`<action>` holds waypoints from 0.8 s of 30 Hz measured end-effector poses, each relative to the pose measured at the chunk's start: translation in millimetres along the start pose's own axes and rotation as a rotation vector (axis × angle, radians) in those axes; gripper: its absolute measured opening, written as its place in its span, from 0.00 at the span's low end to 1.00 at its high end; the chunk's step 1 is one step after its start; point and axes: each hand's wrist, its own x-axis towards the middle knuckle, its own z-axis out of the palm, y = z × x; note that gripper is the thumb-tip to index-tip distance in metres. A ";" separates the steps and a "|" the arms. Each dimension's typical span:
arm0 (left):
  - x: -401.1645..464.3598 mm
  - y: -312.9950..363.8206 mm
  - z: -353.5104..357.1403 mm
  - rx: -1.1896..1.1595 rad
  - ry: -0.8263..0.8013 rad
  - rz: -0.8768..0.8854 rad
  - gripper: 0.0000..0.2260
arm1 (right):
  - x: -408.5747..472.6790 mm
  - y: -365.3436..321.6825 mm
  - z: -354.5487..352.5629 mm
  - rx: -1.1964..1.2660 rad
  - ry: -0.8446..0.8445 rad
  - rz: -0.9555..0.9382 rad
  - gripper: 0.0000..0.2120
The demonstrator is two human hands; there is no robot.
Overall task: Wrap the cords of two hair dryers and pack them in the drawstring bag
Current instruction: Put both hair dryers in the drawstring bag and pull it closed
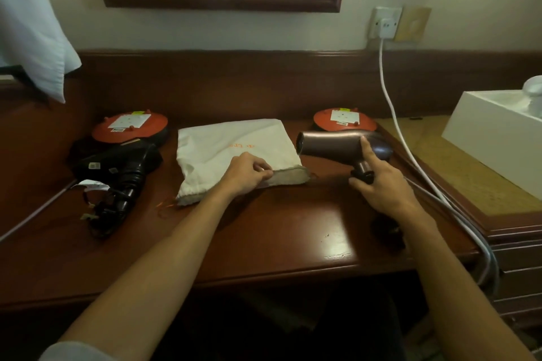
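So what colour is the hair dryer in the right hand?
Dark purple-brown hair dryer, held by the right hand; head view.

The room was dim and warm-toned; glare sheened the desk [337, 246] near the front edge, and the frame's edges bowed and softened.

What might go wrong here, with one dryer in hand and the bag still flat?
The bag lies flat, and the left hand only pinches its edge, so the mouth may not open wide enough. The right hand holds the purple dryer by its handle, and its cord could snag. The black dryer cord looks loose.
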 end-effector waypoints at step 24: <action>8.6 43.7 -58.1 -0.039 -0.231 0.274 0.03 | -8.5 -87.5 41.7 -0.125 -0.259 -0.331 0.39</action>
